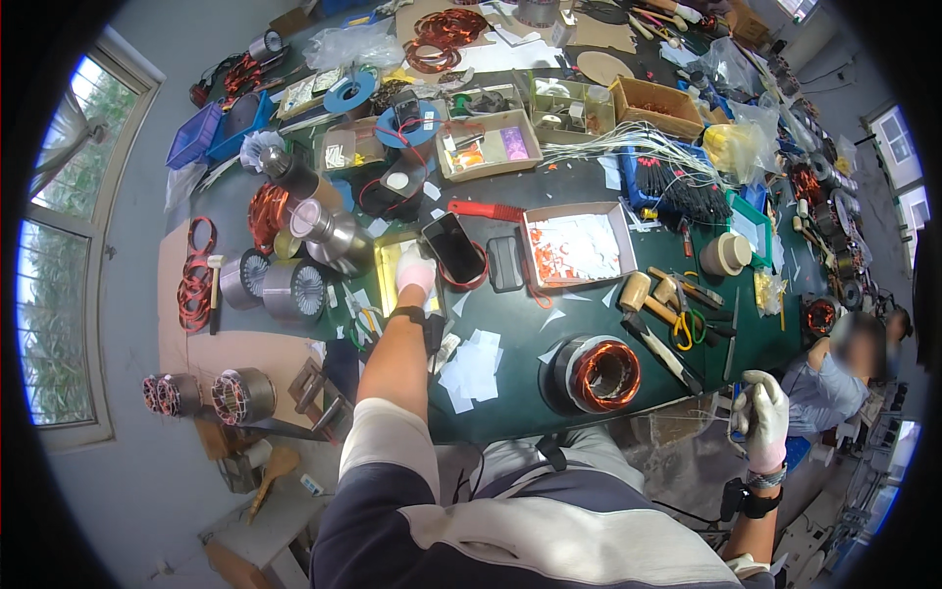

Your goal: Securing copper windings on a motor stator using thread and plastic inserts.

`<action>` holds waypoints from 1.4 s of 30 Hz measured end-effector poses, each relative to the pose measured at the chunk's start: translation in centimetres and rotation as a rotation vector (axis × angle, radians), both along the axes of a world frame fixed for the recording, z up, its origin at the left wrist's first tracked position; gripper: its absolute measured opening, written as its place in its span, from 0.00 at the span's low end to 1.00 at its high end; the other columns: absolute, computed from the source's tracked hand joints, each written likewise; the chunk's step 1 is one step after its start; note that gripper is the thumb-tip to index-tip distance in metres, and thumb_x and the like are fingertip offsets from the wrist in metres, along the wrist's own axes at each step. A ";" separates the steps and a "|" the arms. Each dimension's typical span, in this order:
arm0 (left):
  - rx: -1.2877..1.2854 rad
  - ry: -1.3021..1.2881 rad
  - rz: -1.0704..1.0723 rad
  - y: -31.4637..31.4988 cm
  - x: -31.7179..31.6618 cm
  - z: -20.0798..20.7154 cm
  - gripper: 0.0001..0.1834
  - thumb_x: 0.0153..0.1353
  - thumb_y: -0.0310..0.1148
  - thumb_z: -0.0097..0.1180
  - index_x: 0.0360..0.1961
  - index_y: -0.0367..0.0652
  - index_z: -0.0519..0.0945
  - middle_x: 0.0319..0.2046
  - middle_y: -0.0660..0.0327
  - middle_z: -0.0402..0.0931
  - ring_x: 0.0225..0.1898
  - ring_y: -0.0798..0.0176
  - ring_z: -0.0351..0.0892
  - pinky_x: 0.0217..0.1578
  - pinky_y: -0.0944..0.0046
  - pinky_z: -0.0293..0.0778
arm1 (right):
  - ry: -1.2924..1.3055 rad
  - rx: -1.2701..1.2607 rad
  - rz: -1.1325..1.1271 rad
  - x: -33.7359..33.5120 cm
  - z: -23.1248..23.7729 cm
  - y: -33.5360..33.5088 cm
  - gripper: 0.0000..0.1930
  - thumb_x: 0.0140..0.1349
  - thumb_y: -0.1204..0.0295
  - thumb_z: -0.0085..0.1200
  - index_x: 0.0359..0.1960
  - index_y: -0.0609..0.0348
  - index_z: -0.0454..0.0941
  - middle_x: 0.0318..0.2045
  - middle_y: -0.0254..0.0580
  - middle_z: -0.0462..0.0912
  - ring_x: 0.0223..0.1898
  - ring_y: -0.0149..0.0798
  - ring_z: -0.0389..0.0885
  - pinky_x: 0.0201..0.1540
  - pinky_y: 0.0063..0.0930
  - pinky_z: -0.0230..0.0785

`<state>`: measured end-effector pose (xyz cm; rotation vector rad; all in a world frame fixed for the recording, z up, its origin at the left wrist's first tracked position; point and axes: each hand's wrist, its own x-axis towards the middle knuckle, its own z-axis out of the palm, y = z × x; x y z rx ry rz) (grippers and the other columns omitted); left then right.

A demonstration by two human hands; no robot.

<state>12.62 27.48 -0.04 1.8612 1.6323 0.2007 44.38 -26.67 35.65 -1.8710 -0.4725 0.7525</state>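
My left hand (pixel 415 272), in a pale glove, reaches into a shallow yellow tray (pixel 386 280) beside a black phone (pixel 454 245). Its fingers are too small and partly hidden to read. Off the table's front edge at the right, my right hand (pixel 767 417), in a whitish glove, is closed with curled fingers around a thin blue-handled tool (pixel 736 412). A thin pale line runs leftward from it. Between the hands, a metal motor stator (pixel 599 376) with copper windings stands at the table's front edge.
White paper slips (pixel 473 368) lie near the tray. A cardboard box (pixel 579 245) holds white and orange pieces. Mallets (pixel 636 292), yellow-handled scissors (pixel 684 329) and blades lie right. Metal cylinders (pixel 294 290) and wound stators (pixel 243 396) stand left. Another person (pixel 834 383) sits at right.
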 end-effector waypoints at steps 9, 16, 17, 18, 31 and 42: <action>-0.437 -1.170 -0.025 -9.1 -1.8 12.9 0.32 0.73 0.38 0.59 0.71 0.32 0.68 0.58 0.54 0.77 0.55 0.60 0.81 0.55 0.60 0.78 | -0.058 -0.187 0.022 -3.5 -0.5 3.8 0.13 0.76 0.69 0.52 0.52 0.64 0.85 0.30 0.32 0.83 0.24 0.20 0.72 0.27 0.17 0.64; -0.847 -1.316 -0.295 -19.3 1.4 27.3 0.38 0.66 0.50 0.71 0.66 0.36 0.71 0.53 0.52 0.79 0.52 0.58 0.82 0.57 0.58 0.77 | -0.289 0.071 0.483 -8.3 0.7 12.2 0.13 0.68 0.70 0.62 0.50 0.65 0.86 0.46 0.49 0.90 0.46 0.41 0.90 0.53 0.33 0.80; -0.851 -1.326 -0.284 -20.7 2.1 28.2 0.37 0.64 0.47 0.73 0.65 0.36 0.72 0.53 0.53 0.80 0.52 0.58 0.83 0.57 0.56 0.77 | -0.272 0.093 0.518 -9.1 1.4 13.2 0.13 0.68 0.69 0.64 0.49 0.64 0.86 0.44 0.49 0.90 0.46 0.42 0.90 0.52 0.33 0.80; -0.802 -1.346 -0.300 -22.2 3.1 29.1 0.36 0.64 0.45 0.74 0.64 0.36 0.72 0.54 0.53 0.80 0.53 0.58 0.82 0.58 0.56 0.77 | -0.248 0.137 0.520 -9.7 1.2 13.7 0.14 0.67 0.68 0.65 0.50 0.63 0.87 0.42 0.48 0.90 0.43 0.41 0.90 0.50 0.33 0.80; -0.605 -1.025 -0.553 -27.1 5.4 34.1 0.23 0.66 0.29 0.67 0.60 0.33 0.79 0.52 0.59 0.83 0.56 0.66 0.81 0.62 0.62 0.76 | -0.288 0.267 0.368 -10.8 0.4 12.2 0.09 0.63 0.68 0.70 0.39 0.57 0.85 0.31 0.43 0.86 0.32 0.39 0.85 0.37 0.31 0.76; -0.468 -0.953 -0.587 -28.3 5.8 35.3 0.19 0.68 0.30 0.67 0.57 0.31 0.81 0.47 0.56 0.87 0.47 0.66 0.87 0.53 0.64 0.83 | -0.505 0.385 0.548 -8.7 1.0 10.7 0.09 0.66 0.73 0.64 0.46 0.59 0.86 0.37 0.50 0.87 0.35 0.51 0.87 0.40 0.35 0.79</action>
